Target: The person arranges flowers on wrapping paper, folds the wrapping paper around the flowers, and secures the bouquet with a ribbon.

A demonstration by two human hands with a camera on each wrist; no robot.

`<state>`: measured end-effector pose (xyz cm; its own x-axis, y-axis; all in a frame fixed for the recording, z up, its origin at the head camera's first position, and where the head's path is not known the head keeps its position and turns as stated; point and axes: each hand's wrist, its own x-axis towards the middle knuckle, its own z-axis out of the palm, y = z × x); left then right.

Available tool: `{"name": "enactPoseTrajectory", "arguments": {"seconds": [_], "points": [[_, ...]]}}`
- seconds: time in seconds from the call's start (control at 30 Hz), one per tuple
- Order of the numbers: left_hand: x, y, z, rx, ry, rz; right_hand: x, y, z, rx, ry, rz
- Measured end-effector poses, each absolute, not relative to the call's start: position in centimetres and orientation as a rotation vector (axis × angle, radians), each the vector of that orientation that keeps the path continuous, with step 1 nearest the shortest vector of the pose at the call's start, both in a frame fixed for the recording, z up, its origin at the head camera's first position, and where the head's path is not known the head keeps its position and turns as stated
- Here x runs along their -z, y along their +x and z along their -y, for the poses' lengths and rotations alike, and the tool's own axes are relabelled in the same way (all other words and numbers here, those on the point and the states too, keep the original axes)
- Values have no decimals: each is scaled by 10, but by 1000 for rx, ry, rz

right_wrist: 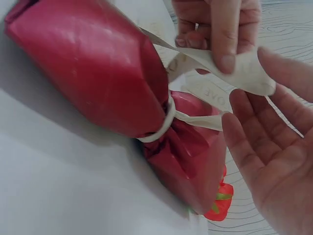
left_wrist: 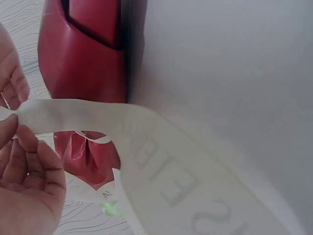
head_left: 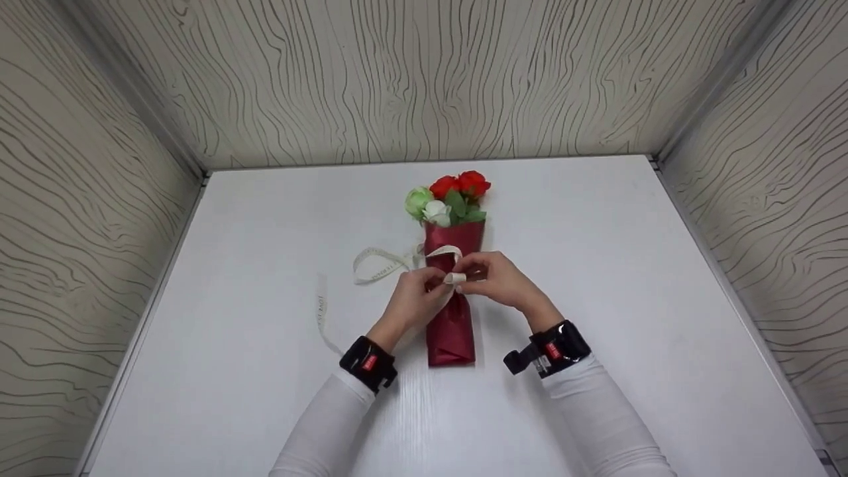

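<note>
A bouquet wrapped in dark red paper (head_left: 452,338) lies on the white table, its red, white and green flowers (head_left: 445,187) pointing away from me. Cream ribbon with printed letters (left_wrist: 171,181) is tied round the gathered waist of the wrapping (right_wrist: 164,122). Over that waist, my left hand (head_left: 414,298) pinches a folded part of the ribbon (right_wrist: 247,73) between thumb and fingers. My right hand (head_left: 502,281) meets it from the other side, its thumb and fingertips holding the ribbon fold. A thin ribbon strand (right_wrist: 198,120) runs from the tie to the right fingertips.
A loop of ribbon (head_left: 374,265) spreads left of the bouquet, and a long ribbon tail (head_left: 322,305) trails on the table near the left wrist. Black straps with devices sit on both wrists. Wood-grain patterned panels (head_left: 397,86) enclose the table (head_left: 265,218) at the back and sides.
</note>
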<state>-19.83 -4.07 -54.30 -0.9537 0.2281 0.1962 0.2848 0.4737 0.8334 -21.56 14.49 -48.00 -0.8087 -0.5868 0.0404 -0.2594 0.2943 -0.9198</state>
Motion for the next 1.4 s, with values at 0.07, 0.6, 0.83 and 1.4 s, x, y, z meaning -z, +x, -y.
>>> {"name": "enactPoseTrajectory", "arguments": {"seconds": [0.07, 0.6, 0.83, 1.4], "points": [[543, -199, 40, 1511, -478, 2648, 483, -214, -143, 1530, -735, -2292], [542, -200, 41, 1552, -502, 2695, 496, -208, -140, 1646, -553, -2336], [543, -211, 53, 1234, -542, 2580, 501, -210, -145, 1716, -463, -2263], [553, -224, 65, 567, -359, 2874, 507, -208, -150, 1738, -459, -2233]]}}
